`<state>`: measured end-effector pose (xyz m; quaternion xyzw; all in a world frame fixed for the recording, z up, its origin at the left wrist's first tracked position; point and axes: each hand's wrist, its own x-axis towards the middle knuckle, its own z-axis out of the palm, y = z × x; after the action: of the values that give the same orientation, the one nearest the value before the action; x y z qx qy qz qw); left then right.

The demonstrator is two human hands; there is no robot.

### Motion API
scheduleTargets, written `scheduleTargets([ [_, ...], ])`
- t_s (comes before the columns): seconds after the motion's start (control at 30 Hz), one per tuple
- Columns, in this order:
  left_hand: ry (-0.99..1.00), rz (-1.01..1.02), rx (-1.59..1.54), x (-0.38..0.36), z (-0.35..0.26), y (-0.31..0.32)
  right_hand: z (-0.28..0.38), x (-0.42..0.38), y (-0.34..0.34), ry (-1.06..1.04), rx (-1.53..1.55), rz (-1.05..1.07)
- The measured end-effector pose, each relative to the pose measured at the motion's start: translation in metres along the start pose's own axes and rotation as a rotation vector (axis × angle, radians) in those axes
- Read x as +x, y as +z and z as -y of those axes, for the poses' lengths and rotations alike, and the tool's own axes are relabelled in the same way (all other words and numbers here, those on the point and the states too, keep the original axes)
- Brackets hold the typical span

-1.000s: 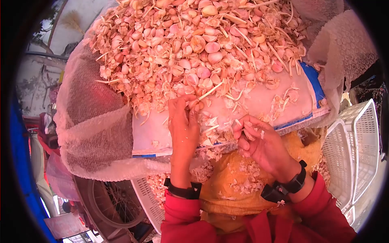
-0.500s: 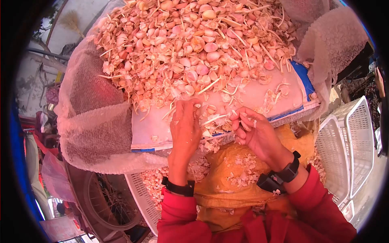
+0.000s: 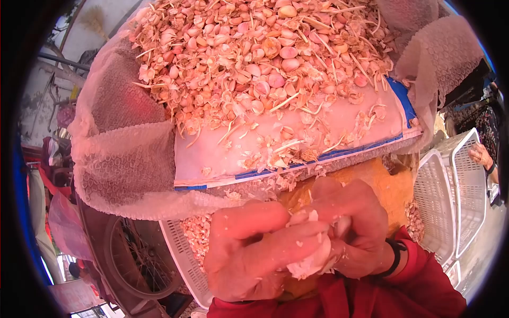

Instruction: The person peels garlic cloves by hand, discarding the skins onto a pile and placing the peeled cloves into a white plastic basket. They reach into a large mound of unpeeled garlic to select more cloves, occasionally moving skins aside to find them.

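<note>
Close to my chest, my left hand [image 3: 249, 249] and my right hand [image 3: 358, 228] meet with curled fingers around a piece of garlic [image 3: 310, 262]. Pale papery skin shows between the fingertips, and the fingers cover much of the piece. Bits of skin cling to my left fingers. Beyond the hands, a large heap of garlic cloves [image 3: 254, 69] with loose skins and dry stems covers a pale, blue-edged sheet [image 3: 207, 153]. Peelings and a clove [image 3: 287, 132] lie along the near part of that sheet.
Bubble wrap [image 3: 127, 175] drapes the sides of the work surface. Below left stands a white basket [image 3: 183, 265] of cloves beside a spoked wheel [image 3: 114, 254]. An orange sack [image 3: 366, 185] covers my lap. At right are white crates [image 3: 435, 191] and another person's hand [image 3: 481, 156].
Both hands have drawn back from the sheet's near edge toward my chest and come together around the garlic. The view has shifted slightly, and another person's hand now shows at right.
</note>
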<state>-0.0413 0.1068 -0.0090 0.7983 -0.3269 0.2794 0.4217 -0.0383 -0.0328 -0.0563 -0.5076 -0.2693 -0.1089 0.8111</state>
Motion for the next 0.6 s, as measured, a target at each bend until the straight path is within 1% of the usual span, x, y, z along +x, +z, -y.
scheduleTargets([
  [0.07, 0.114, 0.017, -0.082, 0.001, -0.017, -0.012, 0.016, -0.005, 0.004, 0.112, 0.297, 0.161],
  [0.13, 0.194, 0.042, -0.164, -0.004, -0.033, -0.021, 0.032, -0.010, 0.004, 0.318, 0.801, 0.475],
  [0.2, 0.238, 0.053, -0.209, -0.010, -0.047, -0.026, 0.055, -0.007, 0.018, 0.361, 0.833, 0.486],
  [0.23, 0.246, 0.050, -0.224, -0.012, -0.052, -0.028, 0.074, -0.006, 0.027, 0.293, 0.613, 0.327],
  [0.3, 0.253, 0.038, -0.245, -0.018, -0.059, -0.030, 0.082, -0.008, 0.039, 0.077, 0.402, 0.152],
  [0.33, 0.253, 0.038, -0.247, -0.020, -0.062, -0.033, 0.073, -0.009, 0.045, -0.066, 0.429, 0.136],
  [0.4, 0.263, 0.035, -0.250, -0.024, -0.066, -0.037, 0.063, -0.007, 0.054, -0.265, 0.456, 0.141],
  [0.5, 0.244, 0.005, -0.254, -0.034, -0.071, -0.043, 0.062, -0.007, 0.059, -0.333, 0.415, 0.201],
  [0.53, 0.224, -0.009, -0.245, -0.037, -0.072, -0.046, 0.062, -0.011, 0.060, -0.308, 0.393, 0.216],
  [0.6, 0.181, -0.044, -0.216, -0.042, -0.068, -0.050, 0.061, -0.015, 0.057, -0.198, 0.236, 0.312],
])
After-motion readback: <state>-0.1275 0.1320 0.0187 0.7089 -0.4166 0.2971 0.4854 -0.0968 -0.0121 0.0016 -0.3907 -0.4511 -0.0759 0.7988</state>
